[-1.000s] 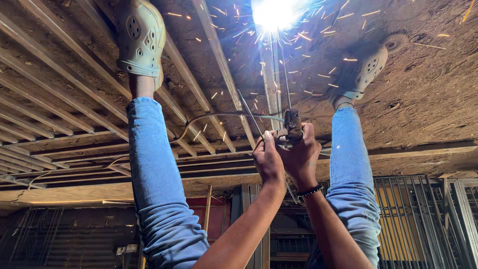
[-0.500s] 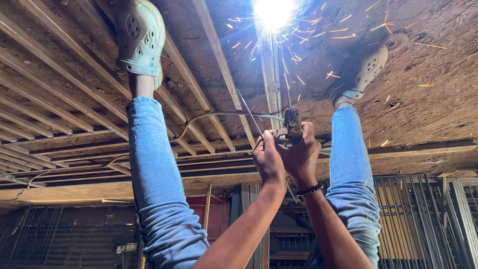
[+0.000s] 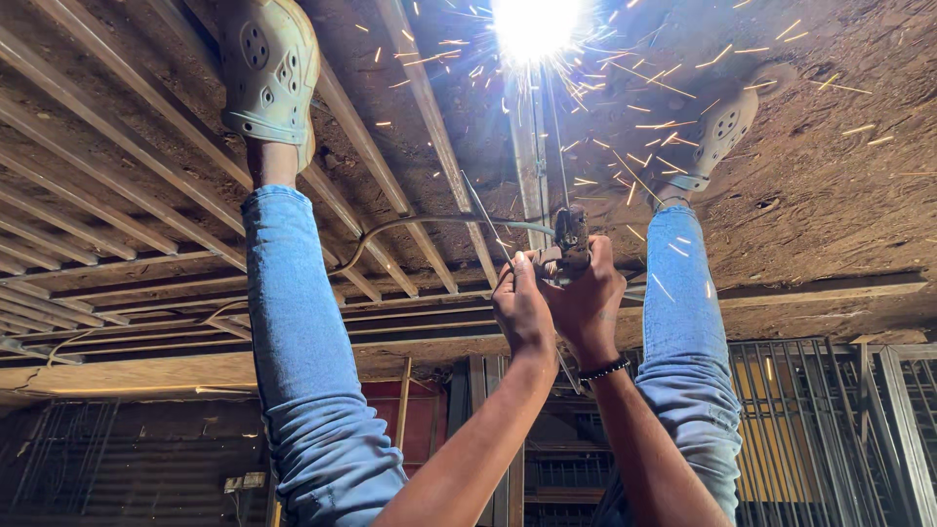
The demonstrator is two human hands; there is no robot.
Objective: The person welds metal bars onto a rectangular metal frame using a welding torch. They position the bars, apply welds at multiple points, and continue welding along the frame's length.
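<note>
1. The picture appears upside down: the legs in blue jeans [image 3: 303,342] rise from the lower edge, and the pale clog shoes [image 3: 268,73] stand at the top of the frame against the ground.
2. Both forearms reach up from the bottom centre and meet just right of the middle of the frame.
3. The hand on the left of the frame [image 3: 522,307] is closed in a tight grip around the electrode holder [image 3: 569,239]; which of the person's hands it is cannot be told for sure from this flipped view.
4. The hand on the right of the frame [image 3: 590,303], with a dark beaded bracelet [image 3: 605,369] on its wrist, wraps close against the first hand and the same holder, grip narrow and full.
5. A thin welding rod [image 3: 556,137] runs from the holder up to a glaring white arc [image 3: 535,24] at top centre, where sparks [image 3: 673,117] scatter outward.
6. The arc sits on a metal frame of long bars [image 3: 420,107] lying on brown dirt ground [image 3: 830,176].
7. A grey cable [image 3: 429,222] curves from the holder toward the left.
8. Metal grilles [image 3: 820,429] stand at lower right.
</note>
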